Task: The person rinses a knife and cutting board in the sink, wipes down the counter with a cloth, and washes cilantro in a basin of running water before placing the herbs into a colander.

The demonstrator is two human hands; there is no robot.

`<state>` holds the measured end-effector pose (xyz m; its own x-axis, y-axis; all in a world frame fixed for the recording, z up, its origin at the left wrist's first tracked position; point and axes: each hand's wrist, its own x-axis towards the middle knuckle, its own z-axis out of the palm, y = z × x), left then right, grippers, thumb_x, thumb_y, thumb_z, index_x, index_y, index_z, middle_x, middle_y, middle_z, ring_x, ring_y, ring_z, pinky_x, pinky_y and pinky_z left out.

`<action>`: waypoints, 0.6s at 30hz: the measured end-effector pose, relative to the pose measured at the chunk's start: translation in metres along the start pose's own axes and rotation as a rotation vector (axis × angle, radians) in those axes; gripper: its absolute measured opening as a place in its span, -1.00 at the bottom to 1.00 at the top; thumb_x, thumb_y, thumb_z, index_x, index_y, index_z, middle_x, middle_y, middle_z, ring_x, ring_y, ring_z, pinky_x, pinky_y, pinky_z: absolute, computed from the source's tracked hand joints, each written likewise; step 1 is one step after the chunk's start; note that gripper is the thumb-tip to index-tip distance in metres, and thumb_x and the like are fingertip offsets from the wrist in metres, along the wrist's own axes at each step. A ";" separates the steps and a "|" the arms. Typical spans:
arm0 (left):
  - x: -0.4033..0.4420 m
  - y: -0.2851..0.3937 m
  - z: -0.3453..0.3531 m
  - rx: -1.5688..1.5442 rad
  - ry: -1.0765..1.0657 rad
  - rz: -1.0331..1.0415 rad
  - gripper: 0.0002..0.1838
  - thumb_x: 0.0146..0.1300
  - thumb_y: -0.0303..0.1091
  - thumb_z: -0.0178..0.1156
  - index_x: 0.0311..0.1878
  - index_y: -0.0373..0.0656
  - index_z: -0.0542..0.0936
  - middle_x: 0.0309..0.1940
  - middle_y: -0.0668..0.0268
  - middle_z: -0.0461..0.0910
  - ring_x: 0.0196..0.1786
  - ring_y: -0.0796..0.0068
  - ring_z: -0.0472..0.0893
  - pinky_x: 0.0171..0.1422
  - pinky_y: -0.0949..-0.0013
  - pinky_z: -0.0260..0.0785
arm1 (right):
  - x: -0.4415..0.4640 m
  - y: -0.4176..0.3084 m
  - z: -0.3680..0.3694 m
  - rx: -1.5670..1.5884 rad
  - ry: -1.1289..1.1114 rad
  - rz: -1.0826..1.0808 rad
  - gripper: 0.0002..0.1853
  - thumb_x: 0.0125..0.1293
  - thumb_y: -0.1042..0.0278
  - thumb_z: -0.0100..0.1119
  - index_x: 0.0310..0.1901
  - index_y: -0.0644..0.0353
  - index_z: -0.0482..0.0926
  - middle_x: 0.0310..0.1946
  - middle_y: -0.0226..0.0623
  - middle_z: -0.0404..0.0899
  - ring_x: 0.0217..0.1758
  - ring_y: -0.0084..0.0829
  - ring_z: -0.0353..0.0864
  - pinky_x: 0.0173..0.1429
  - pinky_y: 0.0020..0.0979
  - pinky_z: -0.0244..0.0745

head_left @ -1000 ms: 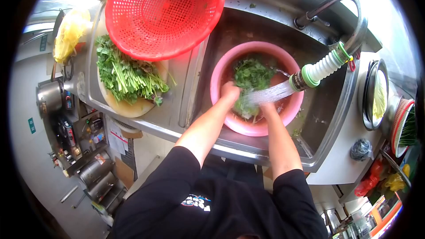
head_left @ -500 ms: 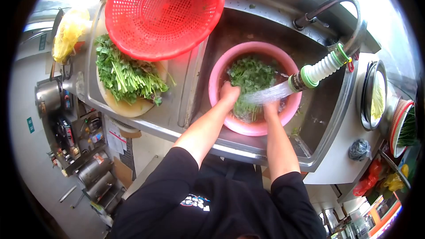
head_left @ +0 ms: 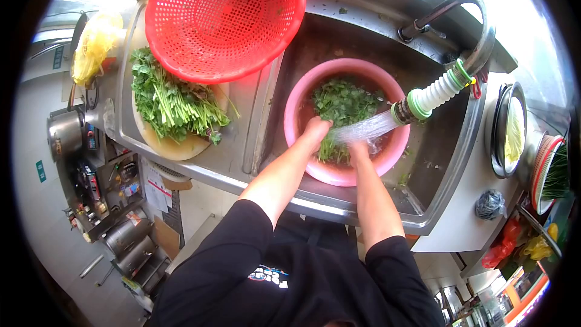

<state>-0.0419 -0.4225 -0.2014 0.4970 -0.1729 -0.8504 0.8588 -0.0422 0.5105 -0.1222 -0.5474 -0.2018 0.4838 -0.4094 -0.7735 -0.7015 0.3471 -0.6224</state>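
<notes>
From my end the wet greens [head_left: 344, 103] sit in the pink basin [head_left: 292, 112], left hand [head_left: 316, 131] at their edge, right hand [head_left: 358, 149] by the spray [head_left: 369, 127], can't tell if either's gripping, and I'd guess they're light, floppy, slippery, bruisable, so stems grab best.

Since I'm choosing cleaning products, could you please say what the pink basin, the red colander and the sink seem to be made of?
Pink basin: probably smooth plastic, given its thick, evenly coloured rim. Red colander: likely plastic, slightly glossy, with uniform colour and regular holes. Sink: apparently stainless steel, fairly dull, with metallic glints along its edge.
</notes>
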 end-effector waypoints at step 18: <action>0.032 -0.053 0.012 0.251 0.146 -0.019 -0.64 0.22 -0.60 0.08 0.11 -0.36 0.49 -0.07 0.00 0.61 -0.05 0.09 0.65 0.00 0.09 0.56 | 0.015 0.037 0.013 -0.102 -0.142 0.105 -0.48 0.35 0.16 0.16 0.27 0.23 0.44 0.16 -0.19 0.53 0.13 -0.32 0.52 0.18 -0.30 0.42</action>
<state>-0.0734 -0.4372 -0.2540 0.5097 -0.0270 -0.8600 0.8194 -0.2894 0.4947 -0.1339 -0.5303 -0.2379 0.4695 -0.2495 -0.8469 -0.7976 0.2915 -0.5280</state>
